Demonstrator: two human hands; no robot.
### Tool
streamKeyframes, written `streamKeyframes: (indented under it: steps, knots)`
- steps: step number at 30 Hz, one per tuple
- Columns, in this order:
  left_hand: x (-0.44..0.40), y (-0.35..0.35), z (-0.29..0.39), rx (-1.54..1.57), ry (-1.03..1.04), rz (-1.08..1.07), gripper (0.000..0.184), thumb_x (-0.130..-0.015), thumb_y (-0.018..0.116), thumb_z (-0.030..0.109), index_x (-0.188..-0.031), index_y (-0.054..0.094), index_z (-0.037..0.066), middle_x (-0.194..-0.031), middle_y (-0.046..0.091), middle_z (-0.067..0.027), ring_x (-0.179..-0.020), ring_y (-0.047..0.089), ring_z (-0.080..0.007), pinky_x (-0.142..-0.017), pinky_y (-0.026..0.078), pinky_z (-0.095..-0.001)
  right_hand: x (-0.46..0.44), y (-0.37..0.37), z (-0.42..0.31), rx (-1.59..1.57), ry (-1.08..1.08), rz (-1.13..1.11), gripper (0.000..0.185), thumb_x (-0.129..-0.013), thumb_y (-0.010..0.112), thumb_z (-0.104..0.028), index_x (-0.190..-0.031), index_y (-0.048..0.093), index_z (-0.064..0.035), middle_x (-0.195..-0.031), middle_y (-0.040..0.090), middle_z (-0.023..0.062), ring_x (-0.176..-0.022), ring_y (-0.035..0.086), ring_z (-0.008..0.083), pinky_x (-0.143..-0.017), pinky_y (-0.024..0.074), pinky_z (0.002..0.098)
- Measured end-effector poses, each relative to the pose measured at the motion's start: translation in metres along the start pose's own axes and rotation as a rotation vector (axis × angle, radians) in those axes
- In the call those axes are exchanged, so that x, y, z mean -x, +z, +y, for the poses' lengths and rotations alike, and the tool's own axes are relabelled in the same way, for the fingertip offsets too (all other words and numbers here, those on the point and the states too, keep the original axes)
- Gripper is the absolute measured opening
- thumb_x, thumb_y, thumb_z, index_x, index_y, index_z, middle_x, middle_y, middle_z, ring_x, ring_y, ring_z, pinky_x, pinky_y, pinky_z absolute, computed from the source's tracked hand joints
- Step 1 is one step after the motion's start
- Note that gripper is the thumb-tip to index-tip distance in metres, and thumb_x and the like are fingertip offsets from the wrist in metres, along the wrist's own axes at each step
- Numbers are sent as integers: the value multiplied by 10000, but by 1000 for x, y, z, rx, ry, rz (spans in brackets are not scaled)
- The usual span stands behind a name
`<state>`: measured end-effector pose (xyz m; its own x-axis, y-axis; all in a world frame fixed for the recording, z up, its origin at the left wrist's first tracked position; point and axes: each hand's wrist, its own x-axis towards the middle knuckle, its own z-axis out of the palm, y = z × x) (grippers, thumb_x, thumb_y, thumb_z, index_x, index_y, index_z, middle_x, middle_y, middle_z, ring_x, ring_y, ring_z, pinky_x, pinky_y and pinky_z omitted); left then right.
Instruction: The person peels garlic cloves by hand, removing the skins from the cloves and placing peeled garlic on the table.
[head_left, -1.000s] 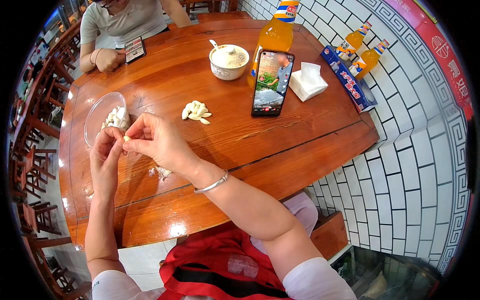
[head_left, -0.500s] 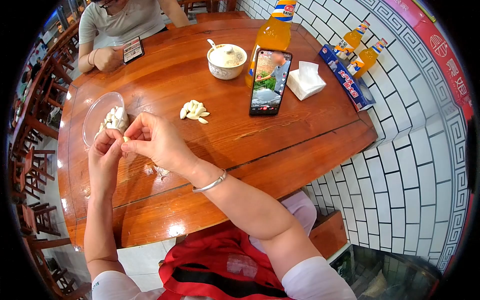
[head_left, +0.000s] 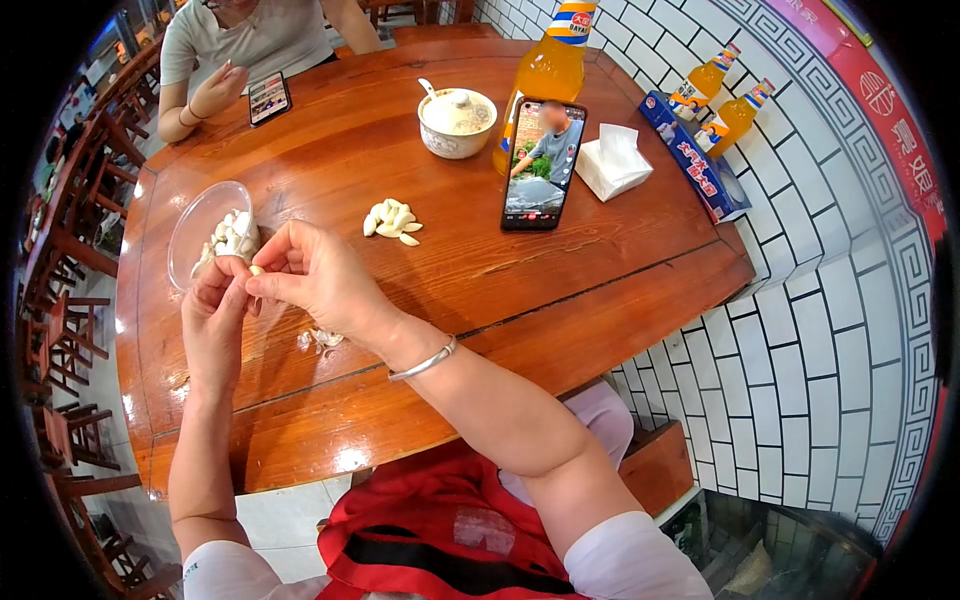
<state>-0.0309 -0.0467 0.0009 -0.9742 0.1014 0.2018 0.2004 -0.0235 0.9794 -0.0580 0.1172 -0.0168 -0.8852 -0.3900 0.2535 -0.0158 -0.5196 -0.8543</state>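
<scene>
Between the fingertips of both hands is a small pale garlic clove (head_left: pixel 256 270). My left hand (head_left: pixel 216 300) pinches it from the left, and my right hand (head_left: pixel 318 280), with a silver bracelet on the wrist, pinches it from the right. Just behind my hands, a clear round tub (head_left: pixel 182 232) holds unpeeled garlic cloves (head_left: pixel 232 236). A small pile of peeled cloves (head_left: pixel 390 220) lies on the wooden table (head_left: pixel 480 270) beyond my right hand. Scraps of garlic skin (head_left: pixel 322 340) lie below my right hand.
A phone (head_left: pixel 540 170) leans against an orange bottle (head_left: pixel 552 68). Near it are a lidded sugar bowl (head_left: pixel 457 125), a tissue pack (head_left: pixel 615 162) and a blue box (head_left: pixel 695 155) by the tiled wall. Across the table sits a person (head_left: pixel 250 45) with a phone (head_left: pixel 269 100).
The other person's hand has lifted off their phone, which now lies on the table. My hands have barely moved, still pinching the clove. The picture on the propped phone has changed.
</scene>
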Motion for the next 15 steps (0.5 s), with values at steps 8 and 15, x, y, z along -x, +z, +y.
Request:
streamKeyframes:
  steps: [8,15]
  knots:
    - [5,1,3,-180,162,83,10,-922,580,3,-919,571,0,-825,585,-4,-724,551,-64,-653,453,-196,1,-7,-18,-179,216,-30,164,-908,624,-71,-1051,577,-5,-972,614,68,-841,591,121,-776,511,251]
    - [7,7,5,-313,329,81,69,-876,636,-10,-910,576,-11,-867,580,-39,-730,562,-99,-638,460,-219,-1,-16,-20,-169,200,-33,130,-923,602,-78,-1044,583,-33,-956,669,75,-803,589,92,-757,498,217]
